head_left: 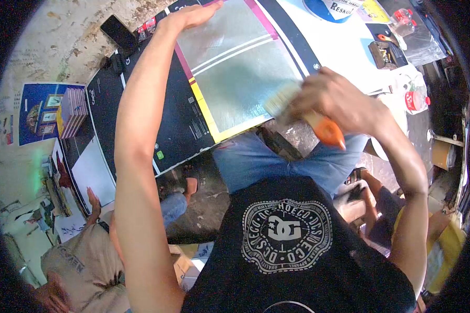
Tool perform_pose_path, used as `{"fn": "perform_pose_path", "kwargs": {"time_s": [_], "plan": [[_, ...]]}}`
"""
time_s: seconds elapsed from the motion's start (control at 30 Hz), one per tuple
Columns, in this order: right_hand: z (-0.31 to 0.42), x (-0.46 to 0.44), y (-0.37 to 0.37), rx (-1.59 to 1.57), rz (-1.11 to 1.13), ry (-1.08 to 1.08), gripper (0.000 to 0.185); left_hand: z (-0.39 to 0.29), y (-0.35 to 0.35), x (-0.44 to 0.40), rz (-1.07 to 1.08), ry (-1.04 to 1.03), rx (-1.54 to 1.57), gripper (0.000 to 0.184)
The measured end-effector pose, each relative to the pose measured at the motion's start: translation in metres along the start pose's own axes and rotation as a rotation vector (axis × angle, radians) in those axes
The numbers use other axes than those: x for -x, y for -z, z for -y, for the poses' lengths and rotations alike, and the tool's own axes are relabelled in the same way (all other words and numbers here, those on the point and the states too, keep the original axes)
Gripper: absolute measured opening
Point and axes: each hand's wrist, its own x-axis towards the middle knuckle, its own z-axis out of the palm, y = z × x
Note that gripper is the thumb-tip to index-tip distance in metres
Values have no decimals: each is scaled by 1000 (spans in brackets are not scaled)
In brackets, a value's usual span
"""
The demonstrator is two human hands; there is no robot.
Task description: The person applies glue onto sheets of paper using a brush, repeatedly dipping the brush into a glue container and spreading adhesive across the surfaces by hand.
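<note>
My right hand (326,99) is closed round a wide brush (326,130) with an orange handle end. Its pale bristles, blurred, are over the lower right part of a shiny, greyish sheet (235,86). That sheet has yellow and magenta edges and two white stripes across it, and it lies on a black printed board (175,112). Flat at the sheet's far left corner rests my left hand (196,16), fingers stretched out and holding nothing.
Round container (331,9) at the top; small box (382,55), bottle (416,100) at the right. Phone (118,34) at the upper left. One person (83,261) sits at the lower left; another person's legs (373,208) show at the right.
</note>
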Motion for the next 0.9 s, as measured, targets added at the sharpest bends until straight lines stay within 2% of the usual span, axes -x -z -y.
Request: {"fn": "perform_pose_path", "kwargs": {"time_s": [0.1,0.17,0.23,0.3,0.37,0.4,0.47,0.6,0.63,0.7,0.73,0.77,0.8,0.9], "plan": [[20,27,33,-84,201,-63,35,5,0,-5,10,-14,29,101],[9,23,42,-147,5,8,35,8,-2,-16,-19,-53,2,99],[-15,1,37,-41,-283,118,38,-4,-2,-10,26,39,5,92],[-40,-24,27,75,-421,136,34,-14,2,-3,39,88,-39,89],[-61,-34,9,114,-345,137,35,-17,2,-3,33,81,-130,89],[-63,-26,5,108,-314,111,35,-17,-2,-3,-37,109,-199,88],[-51,-1,0,96,-232,64,35,-21,0,3,-23,96,-198,87],[-5,49,41,-44,174,-176,33,-3,-11,-3,-65,84,-174,77],[-1,55,53,-62,208,-174,30,-2,-11,10,-181,26,-177,72],[-13,67,55,-147,-79,52,26,-2,-22,58,-413,-86,-185,63],[-20,78,58,-155,-190,-60,22,8,-33,68,-622,-145,-146,49],[-21,82,56,-189,-385,-188,21,17,-41,82,-785,-201,-123,43],[-21,86,55,-243,-587,-305,20,22,-46,101,-845,-248,-27,39],[-21,12,60,-480,-987,-556,25,14,-61,171,-688,-193,-70,39]]}}
